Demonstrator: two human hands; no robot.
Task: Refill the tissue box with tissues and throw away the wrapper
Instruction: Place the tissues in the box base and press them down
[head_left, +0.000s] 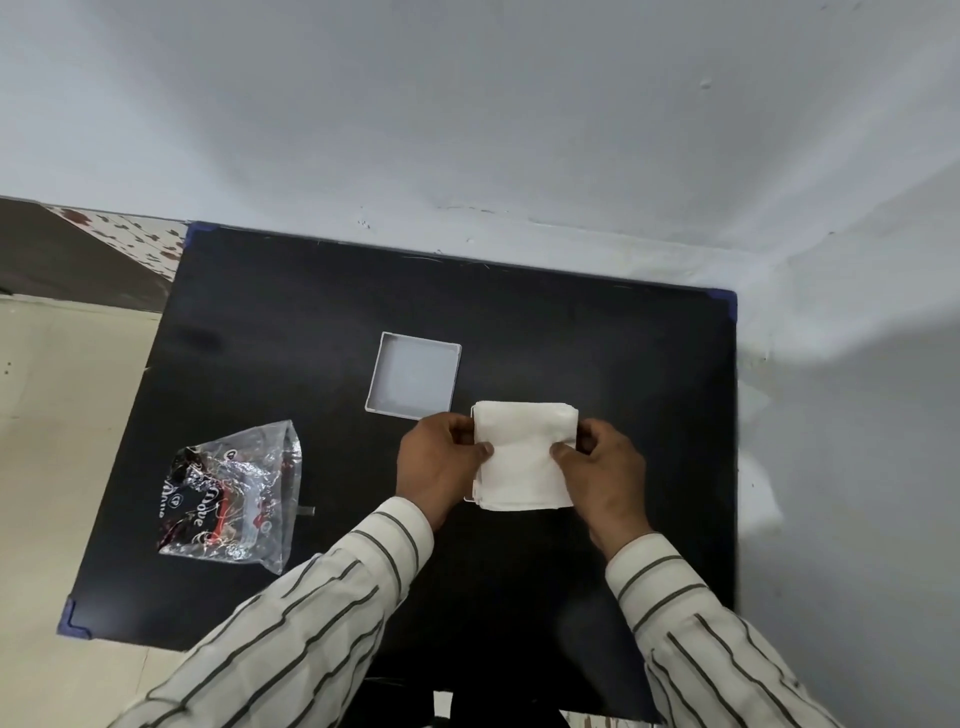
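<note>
Standing over the black table (519, 322), I see the refill about half done. The stack of white tissues (524, 452) is out of its packaging and sits near the middle of the tabletop, a little toward four o'clock from center. Both hands are on it: the left hand (441, 462) grips the stack's left edge, thumb on top and fingers curled underneath or along the side, and the right hand (602, 467) does the same on the right edge, so the fingers of each hand are clamped on the tissues. A thin white rim peeks out along the stack's left side, which I judge to be the tissue box (473, 457) underneath, with the tissues being pressed or squared into it; I cannot tell how deep they sit.

At eleven o'clock from the stack, just beside it, lies a shallow white square tray (415, 375), open side up, probably the box's lid, not yet put on.

The clear printed wrapper (234, 499) lies crumpled at the table's eight o'clock side, well apart from the hands and looking empty. It is not yet thrown away, and no bin shows anywhere.

What remains, as I judge it: seat the tissues, close the box, discard the wrapper.
</note>
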